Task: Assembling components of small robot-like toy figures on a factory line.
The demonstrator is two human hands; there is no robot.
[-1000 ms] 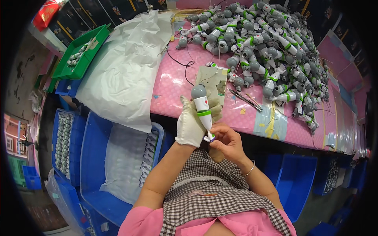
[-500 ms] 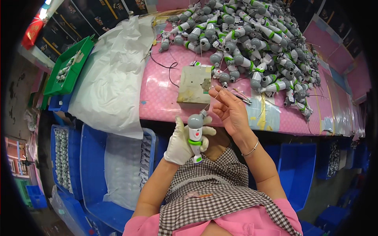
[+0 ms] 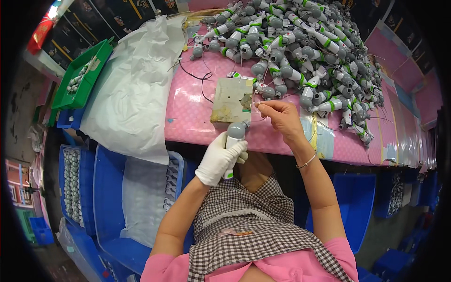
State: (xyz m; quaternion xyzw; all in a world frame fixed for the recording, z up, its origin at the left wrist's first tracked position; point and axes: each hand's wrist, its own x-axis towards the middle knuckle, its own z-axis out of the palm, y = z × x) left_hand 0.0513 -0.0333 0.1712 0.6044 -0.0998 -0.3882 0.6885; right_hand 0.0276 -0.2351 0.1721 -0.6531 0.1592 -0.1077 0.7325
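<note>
My left hand (image 3: 218,159), in a white glove, is closed around a white toy limb part (image 3: 232,141). The part has a grey ball at its upper end and a green tip below. My bare right hand (image 3: 281,117) pinches thumb and forefinger at the right side of a grey metal box (image 3: 226,99). A thin wire shows faintly by those fingertips; its end is hidden. The box stands on the pink-covered table (image 3: 188,127), with a small dark fitting (image 3: 246,101) on its right side.
A large heap of similar toy parts (image 3: 300,56) covers the table's back right. White sheeting (image 3: 136,89) lies at left beside a green tray (image 3: 80,80). Blue bins (image 3: 105,197) stand below on the left, and another blue bin (image 3: 347,207) on the right.
My left hand has turned and wrapped its fingers over the toy limb part. My right hand has turned, and its fingertips have come down beside the box's right side.
</note>
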